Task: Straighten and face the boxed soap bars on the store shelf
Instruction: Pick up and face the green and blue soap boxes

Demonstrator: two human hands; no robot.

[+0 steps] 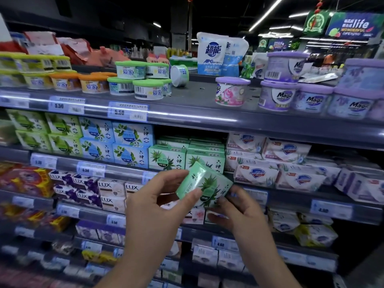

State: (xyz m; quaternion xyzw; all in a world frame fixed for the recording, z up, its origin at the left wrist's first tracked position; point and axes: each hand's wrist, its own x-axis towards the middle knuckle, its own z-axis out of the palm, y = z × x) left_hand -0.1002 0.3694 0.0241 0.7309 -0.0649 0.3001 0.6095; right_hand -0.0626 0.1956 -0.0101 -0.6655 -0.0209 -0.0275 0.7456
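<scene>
The green aloe soap box point(204, 182) is off the shelf, held tilted in mid-air between both hands with its printed face skewed toward the camera. The left hand point(160, 200) grips its left end, thumb on the front face and fingers point(174, 175) curled over the top edge. The right hand point(243, 213) pinches the lower right corner with its fingertips.

Just above and beyond the fingers, the matching aloe boxes point(166, 157) stand upright on the shelf point(128, 173), faces out.

To do this well, I judge the box should be turned between the fingers until its lettering reads upright like its neighbours. It can then be slid in flat with a light hold on the ends, so the fingers neither dent the card nor knock the row. A last nudge should bring its front edge flush with the boxes beside it.
</scene>
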